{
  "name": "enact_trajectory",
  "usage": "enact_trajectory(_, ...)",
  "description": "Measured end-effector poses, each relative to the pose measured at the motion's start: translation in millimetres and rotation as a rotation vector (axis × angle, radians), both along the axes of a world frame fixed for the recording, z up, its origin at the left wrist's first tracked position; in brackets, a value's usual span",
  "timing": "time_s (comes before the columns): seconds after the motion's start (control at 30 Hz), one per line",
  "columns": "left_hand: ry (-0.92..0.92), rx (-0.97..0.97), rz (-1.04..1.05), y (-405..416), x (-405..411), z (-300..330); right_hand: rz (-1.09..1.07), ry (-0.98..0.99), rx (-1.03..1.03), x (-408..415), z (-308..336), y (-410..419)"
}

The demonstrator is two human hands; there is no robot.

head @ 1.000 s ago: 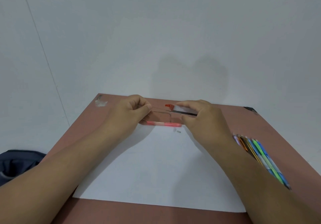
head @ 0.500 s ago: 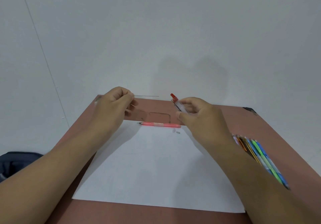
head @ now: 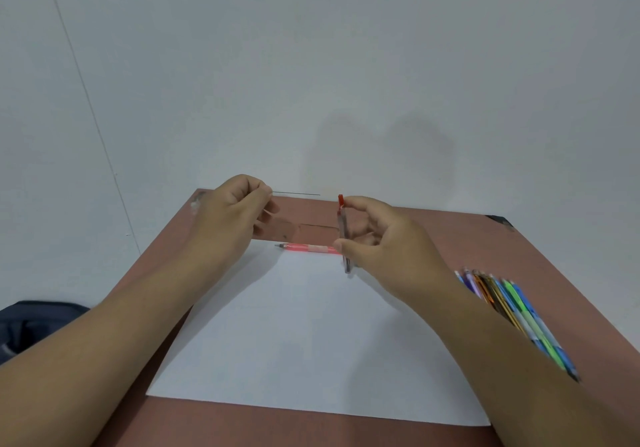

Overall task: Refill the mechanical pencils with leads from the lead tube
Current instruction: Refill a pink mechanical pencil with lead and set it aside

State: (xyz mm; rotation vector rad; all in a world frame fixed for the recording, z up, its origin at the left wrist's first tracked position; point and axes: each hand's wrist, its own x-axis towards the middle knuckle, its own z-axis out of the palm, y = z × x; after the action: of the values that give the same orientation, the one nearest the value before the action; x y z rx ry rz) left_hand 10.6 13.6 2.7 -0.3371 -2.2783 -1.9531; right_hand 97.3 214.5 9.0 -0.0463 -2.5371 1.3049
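My left hand [head: 230, 218] pinches one thin dark lead [head: 298, 193], which sticks out level to the right above the table's far edge. My right hand [head: 388, 242] holds the clear lead tube [head: 343, 235] upright between thumb and fingers, its red cap [head: 340, 199] open at the top. The two hands are apart, with a gap between the lead's tip and the tube. A pink mechanical pencil [head: 308, 248] lies flat at the far edge of a white paper sheet [head: 304, 335], tip to the left, below both hands.
The brown table [head: 485, 238] stands against a white wall. Several coloured mechanical pencils [head: 512, 308] lie in a row on the right, partly behind my right forearm. A dark bag [head: 31, 325] sits on the floor at the left.
The lead has come out of the tube: my left hand drew it away to the left and upward. My right hand has turned the tube from lying level to standing upright.
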Motion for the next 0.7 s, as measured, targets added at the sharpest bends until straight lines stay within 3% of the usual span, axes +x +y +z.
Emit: enact_trajectory(0.7, 0.004, -0.018, -0.025, 1.4, 1.6, -0.8, 0.113, -0.033, -0.045, 5.3, 3.9, -3.7)
